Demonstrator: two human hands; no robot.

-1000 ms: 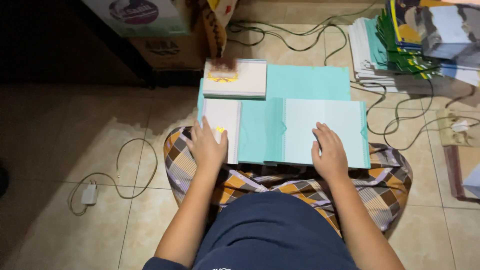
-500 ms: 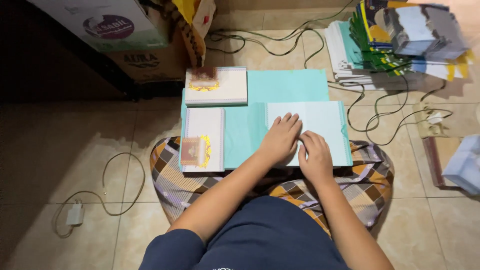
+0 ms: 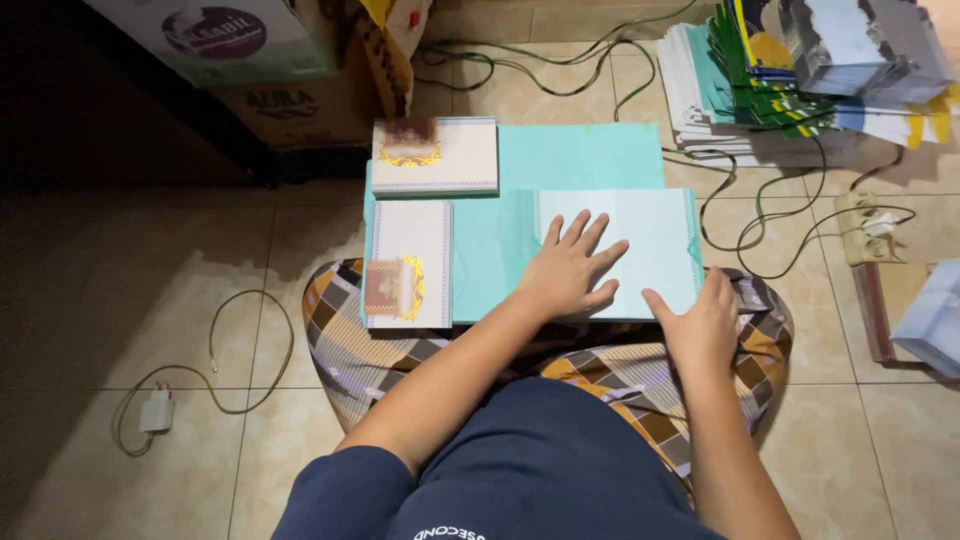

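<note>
Head view, person seated on tiled floor (image 3: 120, 300), checked cloth (image 3: 350, 350) over lap. Left hand (image 3: 570, 268) lies flat on the white folded flap (image 3: 640, 245) of a teal paper sheet (image 3: 490, 250), fingers (image 3: 590, 235) spread, palm down, pinching nothing. Right hand (image 3: 705, 325) rests at the flap's lower right edge, fingers loosely together and curled over the edge; thumb on the paper; can't tell if anything is gripped, the fingertips are hidden behind the hand. The sheet lies on the lap cloth and floor in front of the person; its near edge is covered by the forearms.

Left panel of the sheet carries a white card (image 3: 408, 265) with a gold-brown ornament. A second similar card stack (image 3: 435, 155) sits just above it, touching a second teal sheet (image 3: 590, 155) behind; stack height is hard to judge.

Top left: cardboard boxes (image 3: 290, 100), cut off by the frame, contents not visible, area beside them too dark to read. Top right: pile of printed sheets and green folded items (image 3: 760, 70), cut off at the top edge; individual pieces can't be separated. Cables (image 3: 560, 75) run across the floor behind the sheets. White charger with cord (image 3: 157, 410) lies on the floor lower left. Power strip (image 3: 870, 225) at right, a flat brown item with a pale box (image 3: 935, 320) beyond it, cut off by the right edge.
</note>
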